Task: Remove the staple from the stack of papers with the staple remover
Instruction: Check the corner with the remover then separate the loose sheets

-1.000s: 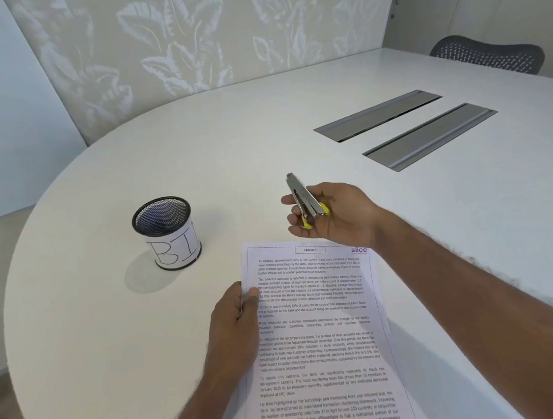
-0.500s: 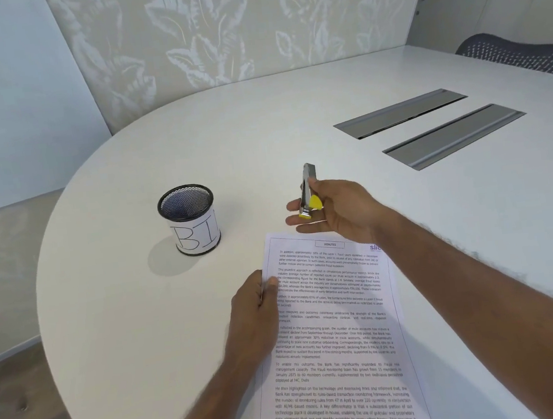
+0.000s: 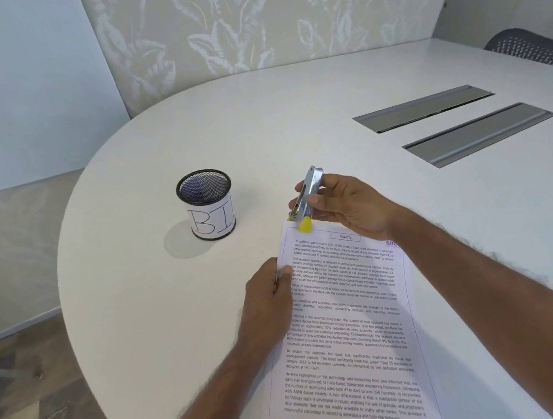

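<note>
- Right hand: closed around the staple remover, thumb across its near face, fingers wrapped behind it. Tool is a metal body, tilted, upper end pointing away from the person, lower end down at the paper.
- Yellow tab of the tool sits below the thumb, lying over the top edge of the stack of papers, near its top-left corner.
- Metal tip of the tool, just left of the yellow tab, is at the corner of the stack. Contact with the paper: cannot tell. The staple itself is too small to make out.
- Left hand: pinched shut on the left edge of the stack, thumb on top of the printed sheet, other fingers folded at the edge and below it. Grip point lies well below the right hand's fingers, toward the person.
- Stack lies flat on the white worktop, long side running from the right hand back toward the person; top sheet is dense printed text with a boxed heading and a purple logo partly hidden by the right wrist.
- Black mesh cup with a white label marked "BI" stands upright on the worktop, left of the right hand's fingers, apart from the stack.
- Two grey metal slots set in the worktop, well beyond and right of the right hand.
</note>
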`<action>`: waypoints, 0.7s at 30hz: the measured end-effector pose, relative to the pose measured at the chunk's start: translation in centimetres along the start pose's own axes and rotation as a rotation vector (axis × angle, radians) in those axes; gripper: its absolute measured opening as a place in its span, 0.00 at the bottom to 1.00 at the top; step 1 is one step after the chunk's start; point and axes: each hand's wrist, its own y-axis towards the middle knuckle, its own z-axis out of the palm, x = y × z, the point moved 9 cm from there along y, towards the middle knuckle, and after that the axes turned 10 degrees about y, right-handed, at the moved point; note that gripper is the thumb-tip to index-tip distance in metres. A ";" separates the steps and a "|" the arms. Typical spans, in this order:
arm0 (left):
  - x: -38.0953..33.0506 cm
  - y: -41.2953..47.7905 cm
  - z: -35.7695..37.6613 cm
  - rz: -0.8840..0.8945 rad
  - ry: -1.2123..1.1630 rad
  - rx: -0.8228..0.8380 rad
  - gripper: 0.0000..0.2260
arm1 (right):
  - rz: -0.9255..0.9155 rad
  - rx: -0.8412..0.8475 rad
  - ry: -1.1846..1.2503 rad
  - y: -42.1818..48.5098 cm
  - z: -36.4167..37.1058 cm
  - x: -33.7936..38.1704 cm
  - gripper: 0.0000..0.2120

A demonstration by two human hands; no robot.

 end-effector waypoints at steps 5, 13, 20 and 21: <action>0.0 -0.2 0.0 -0.002 0.001 0.000 0.14 | -0.017 0.044 -0.031 0.0 0.4 0.4 0.14; 0.0 -0.2 0.1 -0.005 -0.027 0.005 0.14 | -0.051 0.069 -0.082 -0.3 0.3 1.0 0.10; 0.3 -0.1 0.2 -0.013 -0.018 0.013 0.14 | -0.031 0.051 -0.161 -0.9 -0.5 1.1 0.10; 0.4 -0.1 0.2 -0.015 -0.024 0.011 0.15 | -0.034 0.049 -0.171 -1.0 -0.7 1.2 0.10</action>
